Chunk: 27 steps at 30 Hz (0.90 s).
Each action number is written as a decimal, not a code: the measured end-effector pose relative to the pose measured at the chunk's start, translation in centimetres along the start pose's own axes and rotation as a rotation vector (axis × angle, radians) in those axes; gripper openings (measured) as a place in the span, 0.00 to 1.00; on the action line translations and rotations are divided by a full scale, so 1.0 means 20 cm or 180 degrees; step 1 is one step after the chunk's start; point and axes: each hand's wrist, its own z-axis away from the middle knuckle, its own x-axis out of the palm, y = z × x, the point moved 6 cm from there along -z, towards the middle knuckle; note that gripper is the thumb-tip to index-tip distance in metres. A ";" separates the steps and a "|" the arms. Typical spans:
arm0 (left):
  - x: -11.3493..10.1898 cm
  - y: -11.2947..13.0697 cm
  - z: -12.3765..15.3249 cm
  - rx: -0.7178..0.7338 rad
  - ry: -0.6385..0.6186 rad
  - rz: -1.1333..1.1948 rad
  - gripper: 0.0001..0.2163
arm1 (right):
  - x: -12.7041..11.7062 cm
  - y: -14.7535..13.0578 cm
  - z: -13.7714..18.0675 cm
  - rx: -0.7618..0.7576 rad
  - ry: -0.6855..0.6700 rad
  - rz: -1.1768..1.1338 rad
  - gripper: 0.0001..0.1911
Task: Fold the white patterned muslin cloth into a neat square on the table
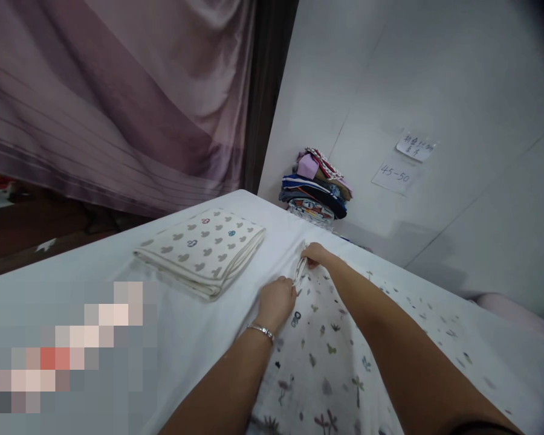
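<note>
A thin white cloth [317,350] printed with small plants and animals spreads from the front towards the right. My left hand [277,300], with a silver bracelet at the wrist, is closed on the cloth's gathered edge. Just beyond it, my right hand [316,255] pinches the same edge, lifting it a little so that the cloth slopes down towards me. To the left lies a folded cream cloth [204,248] with grey cloud-like shapes and a few coloured ones; neither hand touches it.
Both cloths rest on a white-covered table [185,350]. A pile of folded fabrics [317,184] stands by the wall beyond the far edge. Handwritten paper notes [396,176] are on the wall. A pinkish curtain [118,103] hangs at the left. Blurred blocks hide the lower left corner.
</note>
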 end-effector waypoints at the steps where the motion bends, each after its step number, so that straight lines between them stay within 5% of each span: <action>1: 0.00 0.00 0.00 0.0010 -0.0007 -0.0004 0.13 | 0.00 0.00 0.00 -0.0007 0.0004 -0.0057 0.06; 15: 0.02 -0.01 0.00 -0.0039 -0.0083 0.0038 0.12 | -0.05 0.02 0.09 -0.0194 0.0120 -0.0608 0.06; 27: 0.03 -0.02 -0.01 -0.0083 -0.0019 0.0043 0.12 | -0.09 -0.05 0.07 -0.0441 0.0573 0.0688 0.04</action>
